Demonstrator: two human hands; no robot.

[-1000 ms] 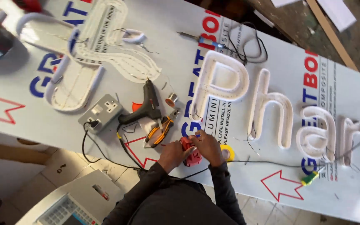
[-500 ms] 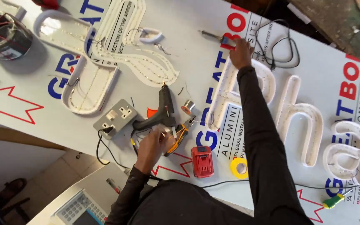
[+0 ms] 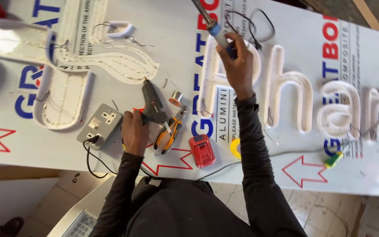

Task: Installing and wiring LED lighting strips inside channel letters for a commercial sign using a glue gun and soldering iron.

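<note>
**Holding two tools over the sign panel**

Gripping a soldering iron (image 3: 211, 24), the right hand (image 3: 237, 66) is closed round its blue handle above a white channel letter (image 3: 218, 83). The left hand (image 3: 134, 131) clasps a glue gun (image 3: 151, 103); orange pliers (image 3: 168, 134) lie just right of it, a grey socket (image 3: 99, 125) left.

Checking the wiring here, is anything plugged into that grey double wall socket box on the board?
Plugged in: a black cable runs from the grey socket box off the board's edge, beside the left hand.
</note>
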